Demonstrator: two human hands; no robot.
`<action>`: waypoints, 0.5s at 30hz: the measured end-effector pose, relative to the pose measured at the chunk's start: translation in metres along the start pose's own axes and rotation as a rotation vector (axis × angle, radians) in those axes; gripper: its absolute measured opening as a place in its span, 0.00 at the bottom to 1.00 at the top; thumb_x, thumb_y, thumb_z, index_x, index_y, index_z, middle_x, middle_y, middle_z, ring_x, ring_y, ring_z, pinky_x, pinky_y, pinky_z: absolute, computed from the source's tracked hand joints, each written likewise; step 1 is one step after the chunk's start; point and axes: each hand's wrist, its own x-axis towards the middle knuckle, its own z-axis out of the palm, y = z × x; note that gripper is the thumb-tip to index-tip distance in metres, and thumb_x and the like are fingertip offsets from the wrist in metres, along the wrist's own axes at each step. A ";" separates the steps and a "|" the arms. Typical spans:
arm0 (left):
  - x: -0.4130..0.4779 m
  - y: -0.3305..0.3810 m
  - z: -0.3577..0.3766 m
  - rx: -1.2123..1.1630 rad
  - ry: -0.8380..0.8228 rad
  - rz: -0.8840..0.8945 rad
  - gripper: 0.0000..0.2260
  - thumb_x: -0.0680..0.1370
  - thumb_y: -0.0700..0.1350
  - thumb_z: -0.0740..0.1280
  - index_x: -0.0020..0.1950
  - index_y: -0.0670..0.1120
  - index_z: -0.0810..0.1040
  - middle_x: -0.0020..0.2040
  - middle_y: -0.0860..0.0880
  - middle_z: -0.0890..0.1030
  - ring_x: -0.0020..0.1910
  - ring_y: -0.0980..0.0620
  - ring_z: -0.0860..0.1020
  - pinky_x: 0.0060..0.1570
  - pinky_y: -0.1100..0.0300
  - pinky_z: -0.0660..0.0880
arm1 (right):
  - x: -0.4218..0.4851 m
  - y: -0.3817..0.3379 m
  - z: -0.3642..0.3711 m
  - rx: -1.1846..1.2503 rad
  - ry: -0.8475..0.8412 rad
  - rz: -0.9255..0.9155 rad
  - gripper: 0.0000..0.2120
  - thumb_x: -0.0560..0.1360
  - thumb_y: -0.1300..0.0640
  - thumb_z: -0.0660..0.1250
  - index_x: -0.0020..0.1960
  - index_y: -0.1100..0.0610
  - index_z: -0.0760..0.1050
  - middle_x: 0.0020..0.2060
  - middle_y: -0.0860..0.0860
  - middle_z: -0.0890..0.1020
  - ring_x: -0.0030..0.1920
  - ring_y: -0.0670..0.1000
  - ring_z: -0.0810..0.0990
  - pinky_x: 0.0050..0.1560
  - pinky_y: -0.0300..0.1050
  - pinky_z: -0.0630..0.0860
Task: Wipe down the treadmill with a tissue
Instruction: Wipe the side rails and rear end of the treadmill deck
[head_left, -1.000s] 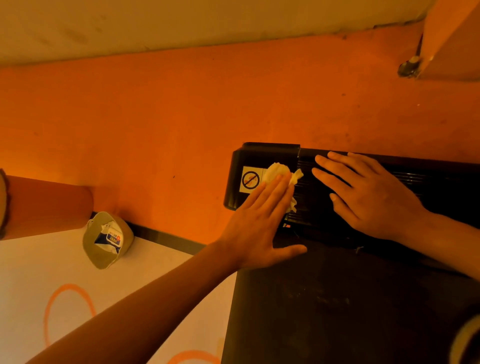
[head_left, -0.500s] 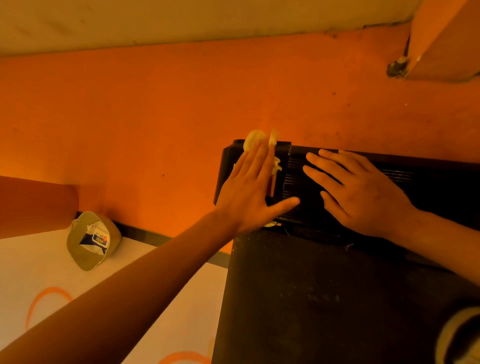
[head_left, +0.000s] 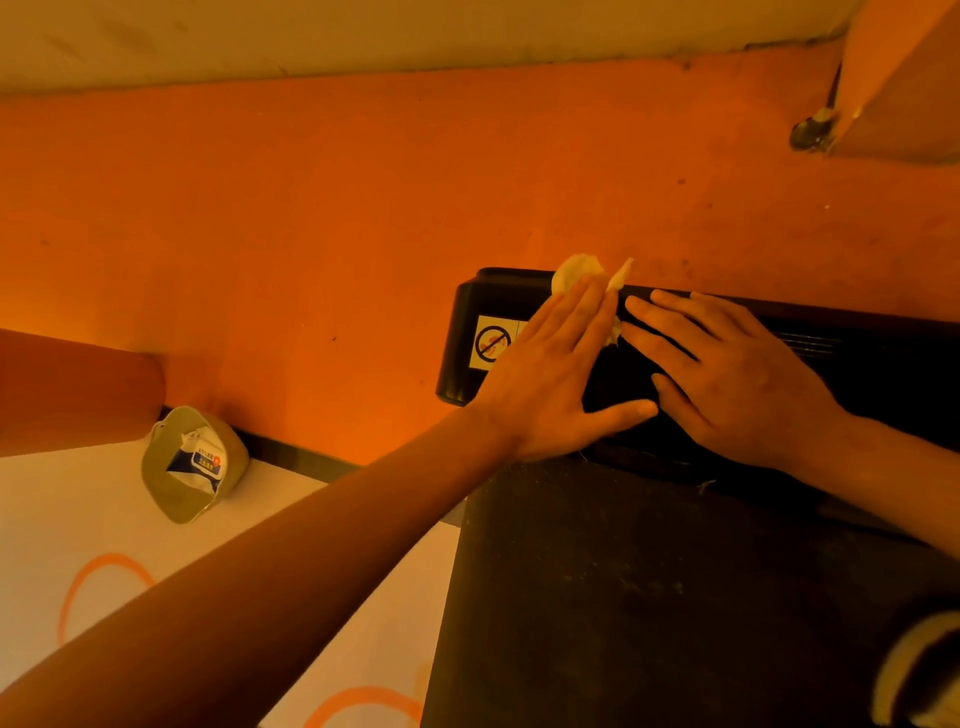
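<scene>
Mid-frame, the left hand (head_left: 550, 374), fingers straight, presses the tissue (head_left: 576, 270) on the treadmill (head_left: 623, 597), the right hand (head_left: 727, 374) flat beside it; steady, even pressure should stop the tissue slipping.

VIEWS: one, head-worn | POSITION: above front end of treadmill (head_left: 675, 597) | FACING: forward and steeply down, onto floor (head_left: 311, 208) beyond it | RANGE: near, treadmill front-left corner at frame centre
</scene>
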 end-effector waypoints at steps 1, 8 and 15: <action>-0.008 0.001 0.003 -0.003 0.005 0.018 0.48 0.77 0.74 0.51 0.85 0.42 0.43 0.85 0.43 0.41 0.84 0.49 0.39 0.82 0.47 0.44 | 0.000 0.000 -0.001 0.003 0.000 0.002 0.27 0.83 0.50 0.53 0.79 0.60 0.66 0.78 0.59 0.67 0.78 0.61 0.65 0.77 0.61 0.62; -0.107 -0.014 0.029 0.173 -0.059 0.034 0.51 0.76 0.78 0.47 0.85 0.42 0.44 0.85 0.42 0.41 0.84 0.47 0.40 0.82 0.48 0.43 | -0.001 0.001 0.002 0.020 0.008 0.005 0.26 0.83 0.51 0.54 0.79 0.60 0.67 0.78 0.58 0.67 0.78 0.60 0.65 0.78 0.60 0.62; -0.112 0.007 0.052 -0.100 0.141 -0.467 0.47 0.77 0.76 0.41 0.84 0.45 0.35 0.84 0.46 0.35 0.83 0.49 0.35 0.81 0.50 0.38 | -0.001 0.001 0.001 0.028 0.031 0.000 0.26 0.83 0.52 0.55 0.78 0.60 0.68 0.78 0.58 0.68 0.78 0.61 0.65 0.76 0.60 0.62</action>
